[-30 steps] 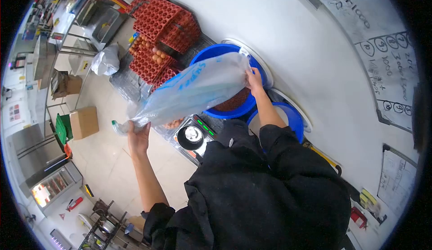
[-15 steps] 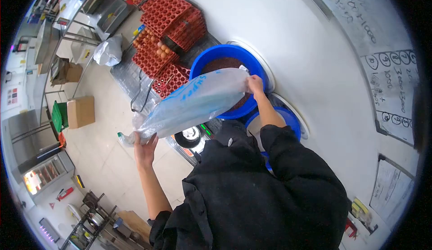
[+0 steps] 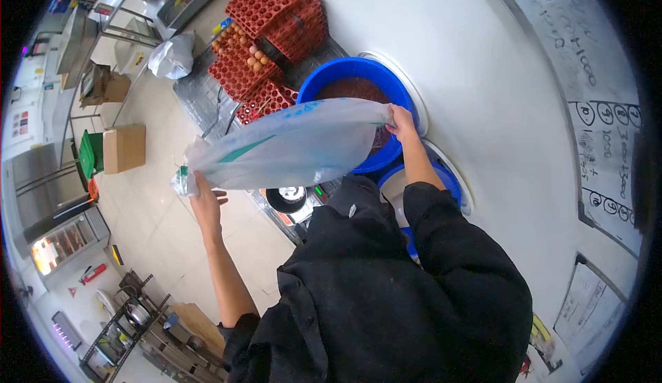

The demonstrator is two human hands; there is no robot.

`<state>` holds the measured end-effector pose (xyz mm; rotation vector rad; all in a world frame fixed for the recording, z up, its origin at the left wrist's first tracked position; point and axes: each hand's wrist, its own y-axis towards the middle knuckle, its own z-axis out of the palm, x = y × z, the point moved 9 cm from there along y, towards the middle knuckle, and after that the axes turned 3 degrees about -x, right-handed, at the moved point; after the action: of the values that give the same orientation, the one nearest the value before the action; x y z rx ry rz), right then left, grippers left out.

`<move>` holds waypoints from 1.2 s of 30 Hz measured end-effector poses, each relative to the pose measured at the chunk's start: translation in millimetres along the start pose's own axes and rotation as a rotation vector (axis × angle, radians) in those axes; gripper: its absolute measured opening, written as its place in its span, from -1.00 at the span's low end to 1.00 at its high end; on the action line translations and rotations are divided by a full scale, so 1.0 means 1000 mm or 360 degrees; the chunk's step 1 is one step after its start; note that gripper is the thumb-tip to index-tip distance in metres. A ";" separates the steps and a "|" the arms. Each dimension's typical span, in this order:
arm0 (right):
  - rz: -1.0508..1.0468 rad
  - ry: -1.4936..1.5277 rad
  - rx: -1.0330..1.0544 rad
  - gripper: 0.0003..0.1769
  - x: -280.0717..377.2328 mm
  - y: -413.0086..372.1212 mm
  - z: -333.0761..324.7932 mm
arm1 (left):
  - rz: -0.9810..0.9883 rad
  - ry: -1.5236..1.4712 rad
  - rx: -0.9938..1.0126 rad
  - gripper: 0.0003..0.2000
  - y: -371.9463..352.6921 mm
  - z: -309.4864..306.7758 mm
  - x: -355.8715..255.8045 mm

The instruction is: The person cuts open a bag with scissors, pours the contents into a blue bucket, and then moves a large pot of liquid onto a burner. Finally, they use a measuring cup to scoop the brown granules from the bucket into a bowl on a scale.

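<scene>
- At the far left we see a green container next to a cardboard box on the tiled floor.
- Our left hand grasps the gathered left end of a big plastic bag, thumb and some fingers spread apart.
- Past a white bag, we have stacks of red egg trays, with brown eggs in one of them.
- We hold the big plastic bag stretched sideways in the air between both hands; it is cloudy, with blue and green markings, and we cannot tell what is inside.
- Below its lower edge in our view, a dark pot sits on a scale with a green display.
- Our right hand grips the bag's right end, fingers closed, over a blue tub of reddish-brown stuff, partly hidden by the bag.
- Just beside it we see another blue tub, and at far right a whiteboard with handwriting.
</scene>
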<state>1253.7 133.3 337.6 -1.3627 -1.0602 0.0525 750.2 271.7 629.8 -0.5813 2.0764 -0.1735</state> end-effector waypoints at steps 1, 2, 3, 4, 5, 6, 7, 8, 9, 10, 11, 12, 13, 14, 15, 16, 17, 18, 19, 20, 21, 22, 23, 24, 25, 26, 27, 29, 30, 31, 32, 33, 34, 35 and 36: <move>0.0033 0.0059 -0.0006 -0.77 0.002 0.000 0.000 | 0.0139 -0.0014 0.0048 -0.50 -0.007 0.004 -0.018; 0.0069 0.0119 -0.0012 -0.77 0.000 0.000 0.000 | 0.0173 -0.0015 0.0026 -0.50 -0.009 0.005 -0.022; 0.0065 0.0198 -0.0006 -0.78 0.001 0.003 -0.001 | 0.0209 -0.0015 0.0003 -0.48 -0.010 0.005 -0.026; 0.0059 0.0278 -0.0001 -0.79 0.002 0.008 -0.004 | 0.0246 -0.0016 -0.0018 -0.47 -0.011 0.004 -0.029; 0.0052 0.0359 0.0003 -0.79 0.003 0.012 -0.006 | 0.0240 0.0008 -0.0016 -0.47 -0.012 0.004 -0.030; 0.0019 0.0246 -0.0030 -0.80 0.006 0.017 -0.008 | 0.0234 0.0033 -0.0015 -0.47 -0.014 0.002 -0.031; -0.0015 0.0133 -0.0063 -0.81 0.008 0.022 -0.009 | 0.0228 0.0057 -0.0014 -0.47 -0.015 0.001 -0.030; -0.0046 0.0018 -0.0097 -0.82 0.008 0.025 -0.011 | 0.0188 0.0036 0.0016 -0.48 -0.015 -0.001 -0.025; -0.0101 0.0091 -0.0093 -0.82 0.016 0.018 -0.013 | 0.0148 0.0013 0.0044 -0.48 -0.012 -0.003 -0.017; -0.0164 0.0166 -0.0085 -0.82 0.033 0.005 -0.013 | 0.0113 -0.0017 0.0067 -0.48 -0.007 -0.005 -0.010; -0.0223 0.0238 -0.0078 -0.81 0.042 -0.004 -0.013 | 0.0111 -0.0130 0.0072 -0.50 0.001 -0.005 0.002; -0.0157 0.0024 -0.0045 -0.80 0.020 0.000 -0.015 | 0.0095 -0.0223 0.0091 -0.52 0.005 -0.006 0.020; -0.0110 -0.0180 -0.0006 -0.79 -0.001 0.011 -0.015 | 0.0096 -0.0330 0.0106 -0.55 0.009 -0.006 0.026; -0.0089 -0.0380 0.0044 -0.78 -0.004 0.023 -0.010 | 0.0166 -0.0399 0.0098 -0.56 0.007 -0.005 0.017; -0.0224 -0.0302 0.0071 -0.78 0.002 0.020 -0.013 | 0.0225 -0.0461 0.0086 -0.58 -0.001 -0.006 0.009; -0.0264 -0.0224 0.0121 -0.77 0.004 0.022 -0.010 | 0.0272 -0.0523 0.0070 -0.60 -0.007 -0.007 0.005; -0.0290 -0.0155 0.0166 -0.76 -0.002 0.023 -0.010 | 0.0372 -0.0527 0.0115 -0.63 -0.005 -0.010 0.014; -0.0292 -0.0089 0.0204 -0.75 -0.018 0.018 -0.016 | 0.0380 -0.0429 0.0123 -0.63 -0.010 -0.014 0.029; -0.0313 -0.0410 0.0098 -0.73 -0.032 0.025 -0.021 | 0.0421 -0.0351 0.0128 -0.63 -0.009 -0.013 0.034; -0.0351 -0.0716 -0.0013 -0.71 -0.035 0.035 -0.022 | 0.0481 -0.0282 0.0133 -0.64 -0.005 -0.009 0.032; -0.0408 -0.0482 -0.0007 -0.68 -0.024 0.024 -0.017 | 0.0526 -0.0254 0.0171 -0.59 -0.011 -0.011 0.028; -0.0449 -0.0416 0.0056 -0.69 -0.023 0.025 -0.009 | 0.0472 -0.0336 0.0116 -0.60 -0.012 -0.015 0.029; -0.0476 -0.0359 0.0116 -0.69 -0.026 0.026 -0.006 | 0.0402 -0.0410 0.0064 -0.61 -0.018 -0.021 0.032; -0.0498 -0.0295 0.0171 -0.69 -0.035 0.025 -0.007 | 0.0335 -0.0478 0.0017 -0.62 -0.024 -0.027 0.036; -0.0537 -0.0709 0.0043 -0.69 -0.043 0.030 -0.012 | 0.0241 -0.0677 0.0047 -0.60 -0.024 -0.025 0.038; -0.0402 -0.0932 0.0131 -0.71 -0.065 0.053 -0.007 | 0.0157 -0.0882 0.0070 -0.57 -0.022 -0.025 0.039; -0.0311 -0.0707 0.0189 -0.72 -0.049 0.028 -0.002 | 0.0059 -0.1076 0.0091 -0.53 -0.022 -0.027 0.042; -0.0294 -0.0420 0.0233 -0.75 -0.025 -0.011 0.015 | -0.0072 -0.1410 0.0163 -0.49 -0.028 -0.030 0.049; -0.0378 -0.0342 0.0215 -0.76 -0.020 -0.011 0.021 | -0.0135 -0.1469 0.0125 -0.48 -0.027 -0.036 0.062; -0.0463 -0.0257 0.0192 -0.77 -0.013 -0.014 0.026 | -0.0193 -0.1528 0.0095 -0.47 -0.021 -0.041 0.080; -0.0489 -0.0244 0.0275 -0.78 -0.012 -0.019 0.038 | -0.0250 -0.1583 0.0067 -0.47 -0.018 -0.045 0.099; -0.0520 -0.0230 0.0361 -0.79 -0.004 -0.028 0.051 | -0.0272 -0.1494 0.0071 -0.45 -0.019 -0.046 0.116; -0.0551 -0.0218 0.0449 -0.79 0.006 -0.041 0.065 | -0.0293 -0.1404 0.0070 -0.44 -0.022 -0.047 0.133; -0.0689 -0.0387 0.0547 -0.80 0.016 -0.059 0.082 | -0.0318 -0.1314 0.0066 -0.43 -0.022 -0.049 0.150; -0.0822 -0.0549 0.0679 -0.81 0.024 -0.081 0.104 | -0.0340 -0.1261 0.0193 -0.42 -0.026 -0.040 0.156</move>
<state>1158.3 203.5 400.6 -0.6816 -1.5631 0.1267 656.5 171.6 541.8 -0.6624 1.2307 -0.1571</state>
